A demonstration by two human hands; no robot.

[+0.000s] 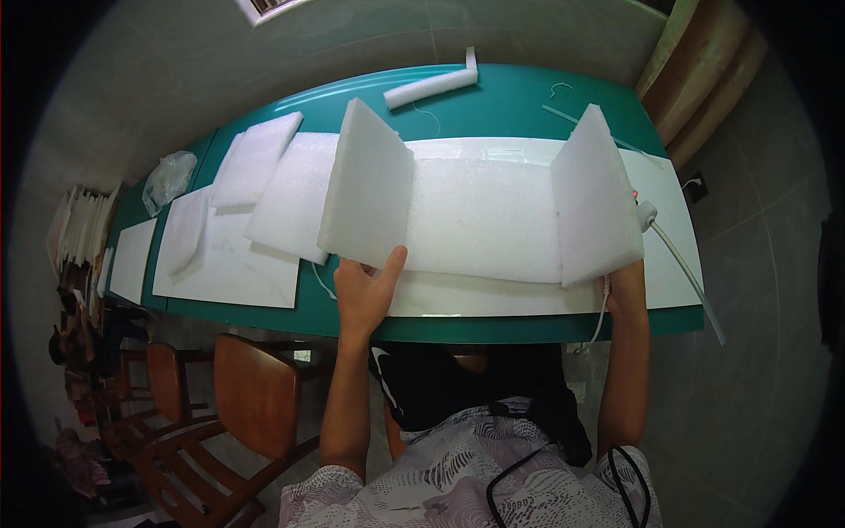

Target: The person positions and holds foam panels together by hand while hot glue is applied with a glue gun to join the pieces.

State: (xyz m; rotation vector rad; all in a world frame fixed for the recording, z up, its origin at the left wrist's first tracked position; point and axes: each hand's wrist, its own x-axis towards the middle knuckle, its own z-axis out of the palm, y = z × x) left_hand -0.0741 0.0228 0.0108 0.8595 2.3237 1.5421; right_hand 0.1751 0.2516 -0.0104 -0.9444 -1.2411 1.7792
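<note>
Far left of the left hand, by the wall, a stack of white sheets [84,224] stands upright; nearer, below and left of that hand, two brown wooden chairs [255,396] on a grey floor. Surface under both hands: a green table [528,92], its edges bowed by the lens. On it, left of the left hand, a crumpled clear plastic bag [169,180], then a pale marble-look board [255,273] with loose white foam sheets [255,163] overlapping on it. Left hand [363,290]: partly closed, thumb up against the front lower corner of the left wall of a white foam piece [484,216], fingers mostly behind it; it has hold of that corner. The piece lies between the hands, a flat base with a panel upright at each end, over a second white board [493,297]. Beyond it, farther from both hands, an L-shaped foam strip [431,88]. Right hand [627,282]: largely hidden behind the right panel; opening and grip cannot be told. Just above it, a white tool [647,214] with a clear stick [691,282] trailing from it. Beyond the right hand, a brown curtain [704,70] and grey tiled wall [766,167]. Shirt [493,475]: printed pattern, its small marks too fine to read.
</note>
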